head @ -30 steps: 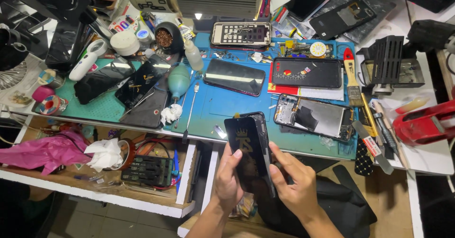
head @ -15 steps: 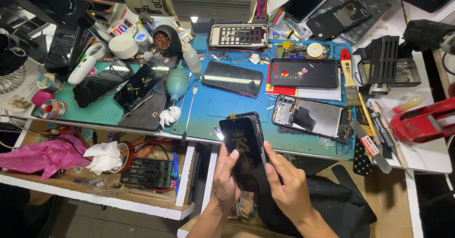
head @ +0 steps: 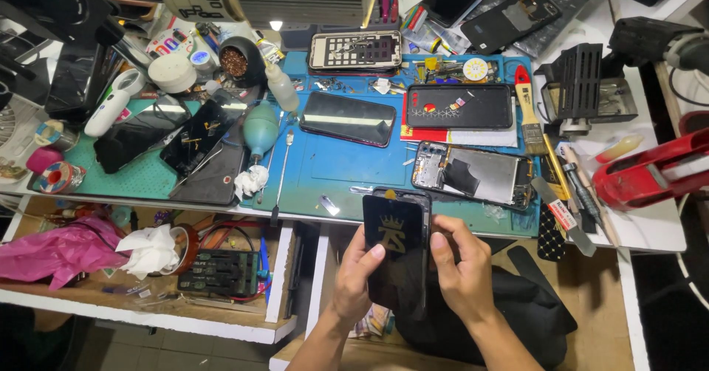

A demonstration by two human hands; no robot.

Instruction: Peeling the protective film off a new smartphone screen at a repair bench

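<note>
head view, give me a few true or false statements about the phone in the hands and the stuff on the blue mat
1. Both hands hold the black phone. True: the left hand grips its left edge, the right hand its right.
2. The phone lies flat on the blue mat. False: it is held up at the mat's near edge.
3. An opened phone with its insides showing lies on the mat. True.
4. The red-handled brush lies at the left end of the bench. False: it lies right of the mat.
5. The teal air blower is in the right hand. False: it rests on the bench, untouched.
</note>
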